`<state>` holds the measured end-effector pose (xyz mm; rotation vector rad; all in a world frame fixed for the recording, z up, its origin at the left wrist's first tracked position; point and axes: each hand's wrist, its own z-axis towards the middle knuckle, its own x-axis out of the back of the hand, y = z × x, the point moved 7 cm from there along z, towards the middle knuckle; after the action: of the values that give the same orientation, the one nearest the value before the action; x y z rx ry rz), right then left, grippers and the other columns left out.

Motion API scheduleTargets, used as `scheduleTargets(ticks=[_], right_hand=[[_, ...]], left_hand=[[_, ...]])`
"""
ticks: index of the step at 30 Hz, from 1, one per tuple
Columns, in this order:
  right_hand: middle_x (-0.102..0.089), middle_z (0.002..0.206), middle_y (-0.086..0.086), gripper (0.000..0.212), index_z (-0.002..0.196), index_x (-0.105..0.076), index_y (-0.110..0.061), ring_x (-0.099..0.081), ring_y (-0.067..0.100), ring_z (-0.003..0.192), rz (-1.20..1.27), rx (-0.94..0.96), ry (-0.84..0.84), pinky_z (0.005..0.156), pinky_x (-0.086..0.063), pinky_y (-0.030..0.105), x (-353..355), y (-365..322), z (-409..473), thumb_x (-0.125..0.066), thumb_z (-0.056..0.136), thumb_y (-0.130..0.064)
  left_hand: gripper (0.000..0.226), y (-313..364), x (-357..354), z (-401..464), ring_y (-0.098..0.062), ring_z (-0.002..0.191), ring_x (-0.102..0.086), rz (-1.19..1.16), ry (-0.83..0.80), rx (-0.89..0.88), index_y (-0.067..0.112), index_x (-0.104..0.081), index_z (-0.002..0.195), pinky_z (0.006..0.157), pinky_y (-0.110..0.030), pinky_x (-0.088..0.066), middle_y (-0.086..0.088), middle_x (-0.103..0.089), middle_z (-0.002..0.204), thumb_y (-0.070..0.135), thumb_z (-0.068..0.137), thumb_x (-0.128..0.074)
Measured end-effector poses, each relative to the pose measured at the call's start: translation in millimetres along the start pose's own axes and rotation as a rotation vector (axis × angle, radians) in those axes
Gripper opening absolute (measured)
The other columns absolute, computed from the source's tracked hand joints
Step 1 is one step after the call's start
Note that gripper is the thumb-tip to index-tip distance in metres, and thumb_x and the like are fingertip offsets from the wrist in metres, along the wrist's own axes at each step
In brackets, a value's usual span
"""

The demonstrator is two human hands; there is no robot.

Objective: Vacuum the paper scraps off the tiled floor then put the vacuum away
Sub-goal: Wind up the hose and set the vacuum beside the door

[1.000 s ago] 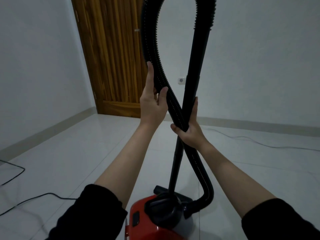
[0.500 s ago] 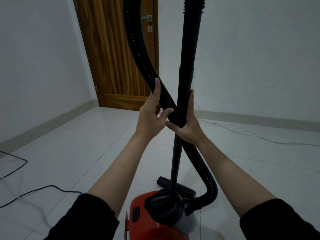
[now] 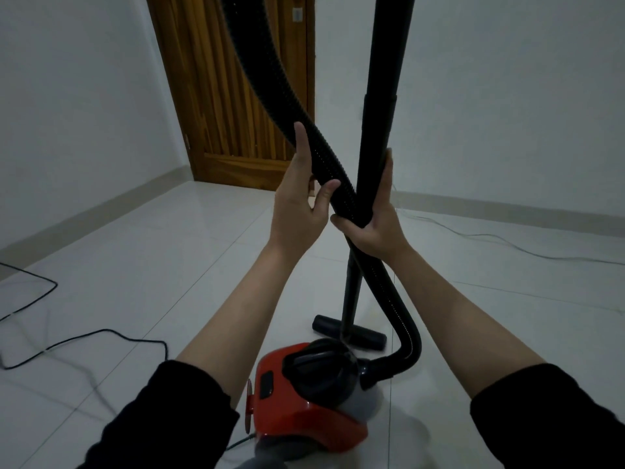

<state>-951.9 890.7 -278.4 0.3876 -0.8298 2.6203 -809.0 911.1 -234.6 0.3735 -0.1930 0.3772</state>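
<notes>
A red canister vacuum [image 3: 301, 411] sits on the white tiled floor [image 3: 162, 265] just in front of me. Its black rigid wand [image 3: 378, 123] stands upright, with the floor nozzle [image 3: 348, 331] resting on the tiles beyond the canister. The black ribbed hose [image 3: 270, 72] loops up out of view and crosses the wand at chest height. My left hand [image 3: 301, 204] holds the hose just left of the crossing. My right hand [image 3: 375, 221] grips wand and hose together where they cross. No paper scraps are visible on the floor.
A closed wooden door [image 3: 236, 96] stands in the far corner between white walls. A black power cord [image 3: 84, 340] snakes over the floor at left. A thin grey cable [image 3: 507, 242] runs along the tiles at right.
The wand has swung from tilted to nearly upright. The hose loop shifted left and my left hand slid lower on it, closer to my right hand. The nozzle now shows beyond the canister.
</notes>
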Motion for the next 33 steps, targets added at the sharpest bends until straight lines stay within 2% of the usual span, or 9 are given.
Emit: scheduleTargets(ticks=[2, 6, 9, 12, 14, 18, 22, 28, 33], right_hand=[[-0.046, 0.134, -0.04, 0.112, 0.151, 0.017, -0.004, -0.071, 0.016, 0.091, 0.006, 0.019, 0.02, 0.077, -0.06, 0.031, -2.2, 0.0, 3.4, -0.072, 0.083, 0.003], [-0.059, 0.127, -0.004, 0.11, 0.153, 0.016, 0.0, -0.071, 0.033, 0.09, 0.011, 0.017, 0.037, 0.076, -0.06, 0.049, -3.4, 0.1, 6.6, -0.071, 0.085, -0.004], [-0.052, 0.14, -0.006, 0.119, 0.152, 0.019, -0.002, -0.068, 0.024, 0.11, 0.0, 0.009, -0.001, 0.092, -0.057, 0.044, -5.5, -1.0, 6.8, -0.078, 0.084, -0.012], [-0.051, 0.145, 0.007, 0.132, 0.151, 0.021, -0.008, -0.057, 0.02, 0.127, -0.006, -0.004, -0.045, 0.103, -0.05, 0.045, -7.9, 0.5, 0.9, -0.087, 0.076, -0.021], [-0.046, 0.147, -0.005, 0.134, 0.151, 0.02, -0.008, -0.053, 0.013, 0.131, 0.005, -0.012, -0.077, 0.107, -0.046, 0.032, -9.3, 0.7, -1.2, -0.088, 0.074, -0.022], [-0.056, 0.139, 0.005, 0.133, 0.15, 0.028, -0.019, -0.063, 0.016, 0.114, -0.013, -0.017, -0.175, 0.093, -0.05, 0.018, -14.9, 3.0, -8.4, -0.082, 0.077, -0.035], [-0.064, 0.116, 0.004, 0.131, 0.151, 0.026, -0.023, -0.07, 0.018, 0.092, -0.01, -0.077, -0.095, 0.08, -0.055, 0.02, -10.4, 15.0, -14.6, -0.082, 0.078, -0.017], [-0.033, 0.14, -0.028, 0.127, 0.149, 0.017, -0.03, -0.066, -0.005, 0.095, -0.008, -0.152, 0.04, 0.077, -0.054, 0.015, 1.4, 25.8, -5.5, -0.082, 0.075, -0.004], [-0.016, 0.157, -0.012, 0.128, 0.148, 0.02, -0.036, -0.066, 0.007, 0.107, 0.0, -0.154, -0.002, 0.083, -0.058, 0.025, 0.4, 22.2, 7.7, -0.082, 0.075, -0.01]], left_hand=[[0.084, -0.5, -7.0, -11.1, -0.027, 0.103, -0.064, -0.019, -0.027, 0.026, 0.004, 0.005, 0.147, 0.085, -0.036, -0.057, -0.034, -0.052, 0.124, 0.008, 0.092, -0.059], [0.085, -4.3, -10.0, -8.5, -0.024, 0.102, -0.065, -0.043, -0.02, 0.048, -0.004, 0.0, 0.147, 0.083, -0.034, -0.058, -0.027, -0.046, 0.137, 0.001, 0.088, -0.061], [0.085, -2.9, -6.9, 0.4, -0.025, 0.097, -0.065, -0.064, 0.012, 0.068, -0.006, -0.002, 0.147, 0.078, -0.036, -0.059, -0.018, -0.05, 0.133, -0.005, 0.085, -0.062], [0.086, -0.1, -4.5, 3.7, -0.024, 0.092, -0.064, -0.078, 0.031, 0.083, -0.005, -0.001, 0.147, 0.077, -0.035, -0.06, -0.014, -0.052, 0.119, -0.006, 0.085, -0.061], [0.086, -0.6, -1.5, 6.1, -0.025, 0.087, -0.063, -0.077, 0.043, 0.091, -0.005, -0.001, 0.147, 0.075, -0.036, -0.06, -0.01, -0.048, 0.12, -0.006, 0.086, -0.061], [0.087, -5.6, 2.5, 7.2, -0.026, 0.087, -0.062, -0.102, 0.053, 0.128, -0.003, 0.001, 0.149, 0.076, -0.042, -0.059, -0.008, -0.052, 0.112, -0.004, 0.087, -0.06], [0.086, -4.2, 0.4, 2.1, -0.024, 0.089, -0.064, -0.073, 0.029, 0.089, -0.006, -0.001, 0.147, 0.075, -0.036, -0.06, -0.011, -0.052, 0.117, -0.004, 0.086, -0.062], [0.089, -2.6, -4.5, 6.4, -0.024, 0.097, -0.064, -0.119, 0.052, 0.085, 0.022, 0.005, 0.151, 0.081, -0.035, -0.058, -0.022, -0.052, 0.127, 0.008, 0.091, -0.06], [0.085, -10.7, -15.6, -3.6, -0.032, 0.112, -0.06, -0.095, -0.017, 0.112, 0.001, 0.002, 0.148, 0.087, -0.042, -0.056, -0.029, -0.046, 0.135, 0.006, 0.09, -0.059]])
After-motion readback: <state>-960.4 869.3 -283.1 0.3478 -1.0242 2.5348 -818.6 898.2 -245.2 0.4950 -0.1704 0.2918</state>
